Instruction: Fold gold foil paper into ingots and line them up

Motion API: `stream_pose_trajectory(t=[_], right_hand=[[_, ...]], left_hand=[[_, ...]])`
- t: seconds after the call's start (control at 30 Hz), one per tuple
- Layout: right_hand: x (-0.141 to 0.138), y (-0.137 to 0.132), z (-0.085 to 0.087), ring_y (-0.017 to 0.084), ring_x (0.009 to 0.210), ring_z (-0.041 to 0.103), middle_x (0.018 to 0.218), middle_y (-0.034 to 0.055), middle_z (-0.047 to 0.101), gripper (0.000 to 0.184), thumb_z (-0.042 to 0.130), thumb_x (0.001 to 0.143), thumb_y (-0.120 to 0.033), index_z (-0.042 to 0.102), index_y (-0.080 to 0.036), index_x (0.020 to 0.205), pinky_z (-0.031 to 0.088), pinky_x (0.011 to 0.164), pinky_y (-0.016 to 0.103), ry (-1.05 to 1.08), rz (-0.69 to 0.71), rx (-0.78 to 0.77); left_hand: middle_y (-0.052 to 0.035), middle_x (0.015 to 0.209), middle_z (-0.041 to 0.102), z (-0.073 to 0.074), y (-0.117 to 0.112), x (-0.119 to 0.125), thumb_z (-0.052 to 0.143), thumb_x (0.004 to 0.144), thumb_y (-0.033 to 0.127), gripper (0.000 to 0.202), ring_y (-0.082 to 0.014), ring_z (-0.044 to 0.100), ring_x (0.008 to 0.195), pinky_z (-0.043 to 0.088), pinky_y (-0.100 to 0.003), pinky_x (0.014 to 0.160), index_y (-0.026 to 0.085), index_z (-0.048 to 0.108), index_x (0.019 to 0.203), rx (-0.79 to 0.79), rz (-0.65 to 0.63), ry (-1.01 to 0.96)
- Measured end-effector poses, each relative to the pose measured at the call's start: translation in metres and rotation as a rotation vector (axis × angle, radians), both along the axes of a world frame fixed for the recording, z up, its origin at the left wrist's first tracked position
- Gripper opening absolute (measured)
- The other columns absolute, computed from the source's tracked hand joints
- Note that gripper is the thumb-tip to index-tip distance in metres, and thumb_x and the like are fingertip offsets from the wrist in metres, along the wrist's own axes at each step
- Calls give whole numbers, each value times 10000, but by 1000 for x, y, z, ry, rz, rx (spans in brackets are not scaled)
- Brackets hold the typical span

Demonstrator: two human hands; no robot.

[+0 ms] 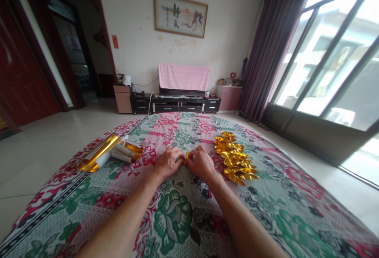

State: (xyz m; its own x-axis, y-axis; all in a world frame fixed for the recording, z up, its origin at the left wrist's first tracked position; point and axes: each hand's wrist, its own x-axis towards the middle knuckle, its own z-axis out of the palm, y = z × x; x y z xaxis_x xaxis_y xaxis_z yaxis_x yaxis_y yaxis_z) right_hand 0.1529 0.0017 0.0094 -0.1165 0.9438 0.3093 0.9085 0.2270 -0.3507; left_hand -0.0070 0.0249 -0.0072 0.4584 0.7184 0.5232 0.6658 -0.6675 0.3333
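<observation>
Near the middle of the cloth-covered table, a small piece of gold foil paper [186, 157] shows between my two hands. My left hand [169, 163] pinches it from the left with curled fingers. From the other side my right hand [202, 164] closes on it too; the fingers hide most of its shape. To the right lies a row of folded gold foil pieces [235, 157] with pointed ends, overlapping one another. Rolled sheets of gold foil paper with white backs [102, 155] rest on the left of the table.
A patterned floral tablecloth [174, 214] covers the round table. Beyond it stand a low black TV cabinet [166, 106] and a pink cloth [183, 77] draped over what stands on it. A purple curtain [260, 49] and large windows are on the right, a doorway on the left.
</observation>
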Motion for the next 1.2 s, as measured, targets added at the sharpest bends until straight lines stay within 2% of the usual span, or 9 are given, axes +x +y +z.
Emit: stream_pose_trajectory(t=[0.13,0.43,0.67,0.9,1.03,1.2], right_hand=[[1,1,-1,122,773,534,937,40,548,140,534,775,-271,658,-206,783,362,626,206,1,8,17],[2,0,1,121,756,543,927,43,558,155,541,787,-294,663,-201,768,365,618,207,-21,24,3],[4,2,2,126,786,546,914,42,574,139,536,764,-248,657,-196,720,369,643,205,-35,60,18],[12,7,2,132,803,565,790,36,611,128,541,751,-213,665,-184,739,383,696,195,-20,168,4],[14,8,2,131,814,568,806,33,620,139,540,752,-194,676,-197,777,385,718,197,-3,213,24],[13,8,1,130,834,564,840,38,624,134,533,758,-178,666,-185,740,386,733,197,-12,254,36]], left_hand=[[-22,848,602,3,-2,1,577,757,166,68,-173,528,885,426,-298,819,191,614,808,19,36,-12],[-32,879,626,-3,1,0,549,798,186,137,-162,542,879,422,-302,847,201,682,769,38,-22,37],[-38,915,633,4,-3,3,511,812,168,177,-171,534,912,425,-299,849,192,679,761,66,-37,126],[-41,846,625,6,-6,5,447,848,190,225,-151,558,834,440,-263,775,194,665,790,0,-27,198],[-44,851,623,4,-4,4,440,851,183,233,-152,560,846,436,-268,795,193,665,789,5,-52,192],[-49,839,624,4,-5,5,450,838,162,231,-159,553,837,433,-285,806,189,667,763,22,-65,168]])
